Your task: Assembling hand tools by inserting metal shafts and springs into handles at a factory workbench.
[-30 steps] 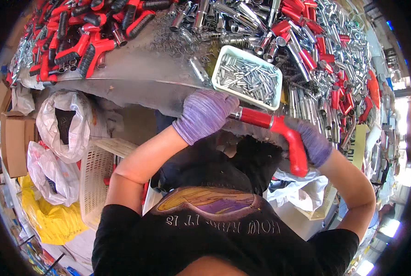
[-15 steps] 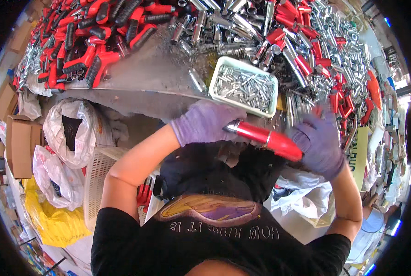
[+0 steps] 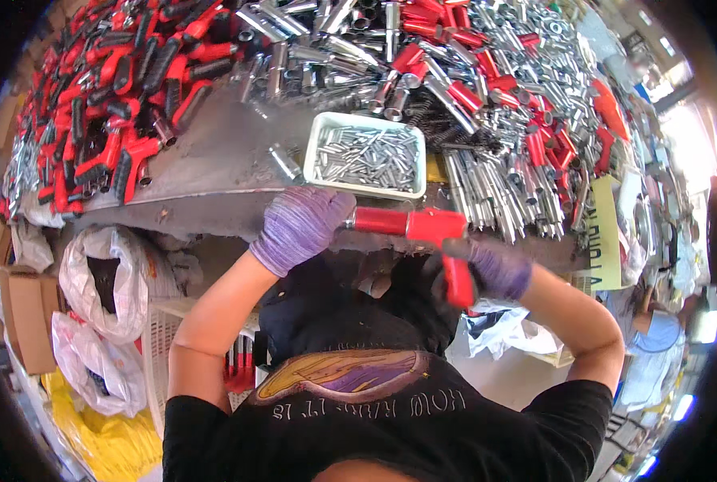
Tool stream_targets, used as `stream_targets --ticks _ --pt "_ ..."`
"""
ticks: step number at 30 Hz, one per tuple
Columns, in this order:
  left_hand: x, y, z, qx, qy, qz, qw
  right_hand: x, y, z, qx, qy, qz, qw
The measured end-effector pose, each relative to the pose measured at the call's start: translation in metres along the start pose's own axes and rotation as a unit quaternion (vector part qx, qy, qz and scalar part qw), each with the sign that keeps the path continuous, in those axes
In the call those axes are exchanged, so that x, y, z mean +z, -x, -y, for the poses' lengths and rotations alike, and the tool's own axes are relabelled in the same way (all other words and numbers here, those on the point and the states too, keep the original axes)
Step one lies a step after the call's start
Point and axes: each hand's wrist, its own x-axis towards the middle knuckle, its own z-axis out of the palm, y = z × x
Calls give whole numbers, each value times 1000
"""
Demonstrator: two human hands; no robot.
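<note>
Across the front of the table lies a red pistol-shaped tool (image 3: 435, 226), raised in both hands, its barrel pointing left and its grip hanging down at the right. My left hand (image 3: 304, 226), in a purple glove, is closed round the metal end of the barrel. Around the tool's grip, my gloved right hand (image 3: 499, 269) is closed, its fingers somewhat blurred. Just beyond the barrel stands a pale green tray (image 3: 312, 157) of small metal pins (image 3: 366, 157).
Red and black handles (image 3: 117, 96) pile up at the far left. Chrome tubes (image 3: 338, 68) and red sleeves lie heaped behind the tray, with metal rods (image 3: 491, 193) to its right. White bags (image 3: 105, 281) and a cardboard box (image 3: 33, 317) stand at the lower left.
The tool has turned: it slanted down to the right, and now its barrel is nearly level with the grip showing. My right hand has moved down and left onto the grip. The view has shifted.
</note>
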Motion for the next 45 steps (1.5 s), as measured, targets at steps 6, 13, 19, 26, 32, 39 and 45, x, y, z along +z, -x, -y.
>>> stream_targets --ticks 6,13,19,26,32,39,45 --pt "-9 -14 -15 33 150 59 986 9 11 6 -7 -230 110 967" --pt "-22 -16 -5 16 1 -21 1000 9 21 28 -86 -235 99 963" --pt "-52 -31 -36 -345 767 -425 336 0 -1 24 -465 101 -18 879" --pt "3 -12 -45 -377 675 -60 632 -117 -104 -34 -13 522 -351 777" --pt "39 -11 -50 -227 490 51 840 -142 -113 -62 -166 460 -411 769" --pt "37 -6 -36 -212 499 92 835 -51 -20 67 -388 243 -203 866" --pt "28 -14 -40 -196 576 114 785 -45 -24 80 -417 344 -161 826"
